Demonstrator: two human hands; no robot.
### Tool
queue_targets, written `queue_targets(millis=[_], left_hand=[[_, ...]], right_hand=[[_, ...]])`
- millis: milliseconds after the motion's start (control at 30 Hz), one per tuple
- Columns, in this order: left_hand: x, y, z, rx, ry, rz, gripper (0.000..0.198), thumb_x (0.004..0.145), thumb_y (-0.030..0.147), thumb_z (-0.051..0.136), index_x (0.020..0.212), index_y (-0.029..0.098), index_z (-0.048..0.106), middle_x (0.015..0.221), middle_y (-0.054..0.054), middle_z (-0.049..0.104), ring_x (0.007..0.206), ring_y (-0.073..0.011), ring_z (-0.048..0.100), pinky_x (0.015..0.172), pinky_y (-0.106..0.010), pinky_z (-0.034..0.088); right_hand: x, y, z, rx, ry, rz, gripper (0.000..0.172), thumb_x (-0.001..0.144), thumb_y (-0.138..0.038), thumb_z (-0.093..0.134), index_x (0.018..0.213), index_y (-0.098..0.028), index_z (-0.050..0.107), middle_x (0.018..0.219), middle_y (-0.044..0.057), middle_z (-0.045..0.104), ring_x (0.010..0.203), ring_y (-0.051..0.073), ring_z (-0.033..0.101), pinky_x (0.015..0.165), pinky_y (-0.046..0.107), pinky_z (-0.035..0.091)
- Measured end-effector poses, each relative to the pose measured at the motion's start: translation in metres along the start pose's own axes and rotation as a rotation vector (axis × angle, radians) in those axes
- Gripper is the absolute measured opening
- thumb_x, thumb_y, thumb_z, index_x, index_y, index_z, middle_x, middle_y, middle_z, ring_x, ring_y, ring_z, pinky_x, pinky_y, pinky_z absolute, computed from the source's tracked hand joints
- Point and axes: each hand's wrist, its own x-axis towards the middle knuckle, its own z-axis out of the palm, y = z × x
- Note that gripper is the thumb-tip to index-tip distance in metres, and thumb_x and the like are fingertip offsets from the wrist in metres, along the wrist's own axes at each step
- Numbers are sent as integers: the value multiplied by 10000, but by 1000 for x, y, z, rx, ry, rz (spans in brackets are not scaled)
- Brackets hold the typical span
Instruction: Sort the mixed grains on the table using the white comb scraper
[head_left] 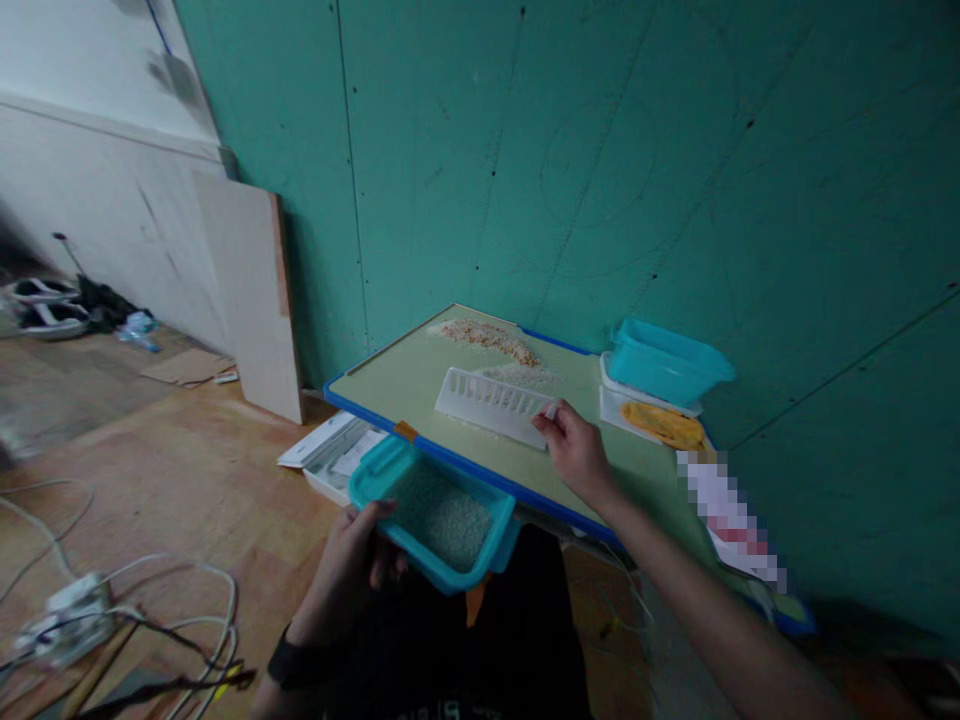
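My left hand [352,560] grips the near corner of a teal plastic tub [435,510] filled with white grains, held just below the table's front edge. My right hand [574,450] pinches the right end of a white slotted plastic panel [491,403] lying on the pale green table top [390,385]. Behind the panel lie a small pile of white grains [521,376] and a longer pile of brownish grains [487,338].
A second teal tub [664,362] stands on white trays at the table's right, beside a yellow item [664,425]. The table has a blue rim and stands against a green wall. A white tray [330,455], cables, a power strip [67,620] and a board lie on the wooden floor.
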Motion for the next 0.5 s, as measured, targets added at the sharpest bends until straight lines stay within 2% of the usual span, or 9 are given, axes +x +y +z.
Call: queue_targets(millis=[100, 267, 367, 500], left_hand=[[-1, 0, 0, 12, -12, 14, 561, 735, 537, 687, 288, 268, 480, 227, -12, 384, 241, -140, 462, 358, -258, 371], [-6, 2, 2, 9, -60, 17, 570, 803, 486, 669, 314, 281, 458, 246, 1, 402, 275, -141, 508, 391, -256, 385], [-7, -1, 3, -1, -49, 16, 569, 813, 493, 668, 325, 276, 472, 247, -3, 403, 281, -145, 505, 397, -263, 400], [-6, -2, 5, -1, -37, -9, 574, 742, 566, 682, 299, 265, 477, 240, -36, 422, 244, -135, 456, 355, -263, 371]], right_hand=[[-11, -4, 0, 7, -12, -15, 386, 982, -618, 629, 810, -279, 564, 689, 39, 717, 663, 233, 726, 611, 279, 500], [-21, -9, -5, 42, 2, 26, 399, 976, -630, 657, 810, -272, 593, 710, 37, 731, 696, 231, 735, 634, 280, 521], [-24, -2, -21, 91, 57, 129, 455, 943, -708, 670, 857, -263, 633, 729, 37, 735, 696, 239, 719, 629, 303, 542], [-33, 15, -50, 145, 112, 324, 554, 851, -807, 717, 863, -258, 643, 719, 48, 739, 653, 259, 702, 559, 332, 551]])
